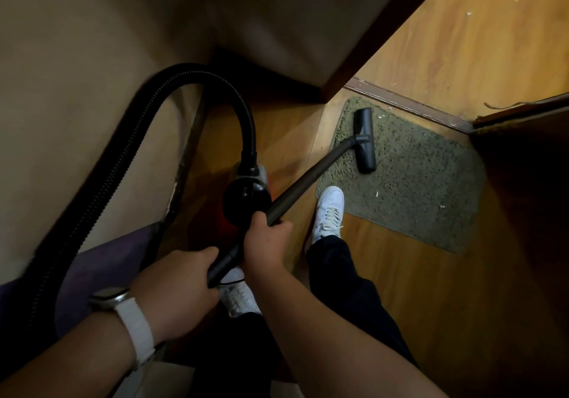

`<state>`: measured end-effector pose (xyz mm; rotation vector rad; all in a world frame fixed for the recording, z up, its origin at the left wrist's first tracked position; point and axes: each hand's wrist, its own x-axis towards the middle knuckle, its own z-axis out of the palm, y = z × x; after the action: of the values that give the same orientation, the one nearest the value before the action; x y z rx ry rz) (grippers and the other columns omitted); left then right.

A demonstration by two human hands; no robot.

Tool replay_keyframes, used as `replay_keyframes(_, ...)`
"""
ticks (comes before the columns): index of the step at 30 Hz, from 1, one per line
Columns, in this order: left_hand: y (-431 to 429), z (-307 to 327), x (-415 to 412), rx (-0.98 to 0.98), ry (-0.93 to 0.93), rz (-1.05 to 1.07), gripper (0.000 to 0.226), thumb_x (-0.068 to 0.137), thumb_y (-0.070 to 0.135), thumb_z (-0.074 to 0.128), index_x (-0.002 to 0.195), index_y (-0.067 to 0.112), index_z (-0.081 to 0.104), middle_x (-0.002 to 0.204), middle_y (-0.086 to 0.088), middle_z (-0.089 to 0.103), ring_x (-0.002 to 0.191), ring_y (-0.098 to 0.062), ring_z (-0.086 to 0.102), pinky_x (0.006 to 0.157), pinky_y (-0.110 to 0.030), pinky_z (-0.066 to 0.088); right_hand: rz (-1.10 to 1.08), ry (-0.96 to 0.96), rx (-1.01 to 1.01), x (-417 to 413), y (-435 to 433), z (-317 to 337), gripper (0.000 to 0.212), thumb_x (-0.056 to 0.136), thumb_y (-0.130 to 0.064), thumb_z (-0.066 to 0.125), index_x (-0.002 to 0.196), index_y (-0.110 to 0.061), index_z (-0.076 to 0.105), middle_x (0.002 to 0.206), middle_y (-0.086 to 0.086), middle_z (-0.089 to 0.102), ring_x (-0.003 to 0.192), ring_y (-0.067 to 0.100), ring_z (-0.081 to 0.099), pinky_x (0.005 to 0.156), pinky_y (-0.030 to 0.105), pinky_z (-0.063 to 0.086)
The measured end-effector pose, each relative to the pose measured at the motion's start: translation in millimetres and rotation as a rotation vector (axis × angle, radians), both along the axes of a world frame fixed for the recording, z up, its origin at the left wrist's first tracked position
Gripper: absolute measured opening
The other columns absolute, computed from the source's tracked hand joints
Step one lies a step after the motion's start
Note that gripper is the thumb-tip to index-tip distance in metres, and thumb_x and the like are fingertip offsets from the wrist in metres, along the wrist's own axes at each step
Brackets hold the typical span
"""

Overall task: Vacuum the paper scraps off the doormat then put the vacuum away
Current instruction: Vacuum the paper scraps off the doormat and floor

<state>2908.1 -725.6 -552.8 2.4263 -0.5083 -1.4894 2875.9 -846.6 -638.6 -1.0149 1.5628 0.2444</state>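
A grey-green shaggy doormat [425,182] lies on the wood floor by the door sill. Small white paper scraps [376,194] dot its near part, with more beside the sill. The black vacuum nozzle [365,140] rests on the mat's left end. Its dark wand [311,179] slants back to me. My right hand [267,242] grips the wand higher up. My left hand [181,286], with a white watch on the wrist, holds the wand's lower end. The ribbed black hose [129,148] arcs from there to the canister vacuum [249,194] on the floor.
A beige wall [77,74] stands close on the left. A dark wooden door frame [378,31] rises ahead, and an open door edge [523,114] is at the right. My white shoe [329,213] touches the mat's near corner. Scraps also lie on the far floor [469,13].
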Motion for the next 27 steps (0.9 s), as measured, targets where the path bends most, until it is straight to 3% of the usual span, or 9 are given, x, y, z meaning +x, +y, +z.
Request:
replay_keyframes(2,-5.5,-0.9,0.6,-0.012,-0.007,-0.003,0.013,0.082,0.028,0.063,0.082,0.024,0.050,0.068,0.001,0.059,0.061,-0.013,0.059,0.053,-0.029,0.041,0.008,0.000,-0.011,1.2,-5.4,0.9,0.030,0.092,-0.024,0.056,0.118,-0.013,0.046,0.095,0.004,0.059,0.079,0.017,0.062,0.070,0.037,0.055)
replay_keyframes(5,-5.7,2.2,-0.2,-0.015,0.012,0.003,0.010,0.084,0.027,0.063,0.087,0.025,0.054,0.068,-0.002,0.060,0.060,-0.012,0.058,0.048,-0.023,0.034,0.017,-0.010,0.007,-0.9,-8.4,5.1,0.027,0.093,-0.023,0.055,0.116,-0.014,0.045,0.095,0.004,0.059,0.077,0.015,0.060,0.063,0.030,0.050)
replay_keyframes(8,2.9,4.3,-1.0,-0.008,0.028,0.035,0.012,0.084,0.025,0.064,0.087,0.022,0.052,0.071,-0.004,0.063,0.060,-0.013,0.059,0.051,-0.027,0.040,0.025,-0.009,0.043,-2.5,-4.0,9.6,0.024,0.095,-0.024,0.054,0.115,-0.016,0.044,0.094,0.003,0.057,0.077,0.014,0.057,0.059,0.027,0.045)
replay_keyframes(10,11.8,5.0,-1.6,0.003,0.032,0.049,0.013,0.082,0.023,0.064,0.089,0.020,0.054,0.072,-0.004,0.065,0.061,-0.013,0.060,0.056,-0.033,0.046,0.048,0.002,0.061,-3.3,2.6,11.2,0.022,0.094,-0.026,0.054,0.111,-0.019,0.043,0.094,0.002,0.056,0.078,0.014,0.058,0.062,0.028,0.046)
replay_keyframes(13,24.7,7.5,-3.3,0.015,0.035,0.060,0.016,0.081,0.022,0.066,0.095,0.018,0.058,0.076,-0.003,0.067,0.062,-0.013,0.062,0.058,-0.031,0.048,0.072,0.005,0.077,-4.4,13.6,13.0,0.020,0.094,-0.025,0.055,0.108,-0.020,0.040,0.094,0.002,0.056,0.079,0.013,0.059,0.074,0.034,0.052)
replay_keyframes(17,30.8,10.1,-6.0,0.006,0.040,0.057,0.016,0.082,0.022,0.066,0.096,0.018,0.060,0.071,-0.002,0.066,0.060,-0.012,0.061,0.051,-0.025,0.044,0.059,-0.009,0.095,-6.4,18.6,16.8,0.021,0.095,-0.022,0.054,0.110,-0.017,0.040,0.090,0.001,0.054,0.075,0.011,0.056,0.062,0.026,0.045)
replay_keyframes(22,16.7,8.0,-1.1,-0.015,0.033,0.043,0.012,0.080,0.021,0.065,0.078,0.021,0.053,0.067,-0.005,0.062,0.057,-0.014,0.059,0.050,-0.026,0.039,0.045,-0.019,0.097,-2.8,5.5,18.4,0.023,0.095,-0.023,0.054,0.113,-0.015,0.043,0.092,0.002,0.055,0.075,0.013,0.057,0.059,0.026,0.045)
replay_keyframes(27,-10.0,2.3,5.9,-0.046,0.016,0.030,0.011,0.080,0.023,0.065,0.080,0.019,0.055,0.066,-0.005,0.061,0.058,-0.014,0.058,0.050,-0.026,0.036,0.040,-0.018,0.031,4.2,-21.4,14.8,0.027,0.095,-0.021,0.055,0.118,-0.011,0.043,0.092,0.002,0.057,0.073,0.009,0.057,0.052,0.019,0.042)
